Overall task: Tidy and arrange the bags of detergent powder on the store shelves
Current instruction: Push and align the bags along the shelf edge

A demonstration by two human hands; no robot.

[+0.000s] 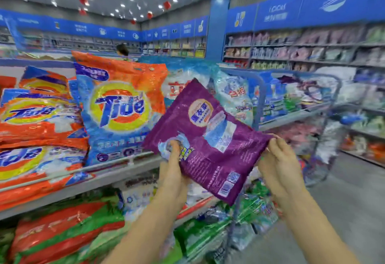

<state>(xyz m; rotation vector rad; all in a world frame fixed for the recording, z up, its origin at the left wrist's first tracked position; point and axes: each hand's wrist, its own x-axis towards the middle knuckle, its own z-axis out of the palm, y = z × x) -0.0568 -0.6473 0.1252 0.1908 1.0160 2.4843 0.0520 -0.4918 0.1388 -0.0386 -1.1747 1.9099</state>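
Observation:
A purple detergent bag (205, 138) hangs tilted in the air in front of the shelf, its back label facing me. My left hand (174, 167) grips its lower left corner, thumb on the front. My right hand (277, 159) pinches its right edge. Behind it an orange and blue Tide bag (119, 105) stands upright on the upper shelf (100, 176). More Tide bags (39, 117) lie stacked flat at the left. Pale blue bags (231, 94) stand to the right of the purple one.
The lower shelf holds red and green bags (68, 230) and green bags (210, 234). A blue-framed shelf end (291, 96) juts into the grey aisle floor (354, 197) on the right. Wall shelves (312, 53) line the far side. A person (123, 52) stands far back.

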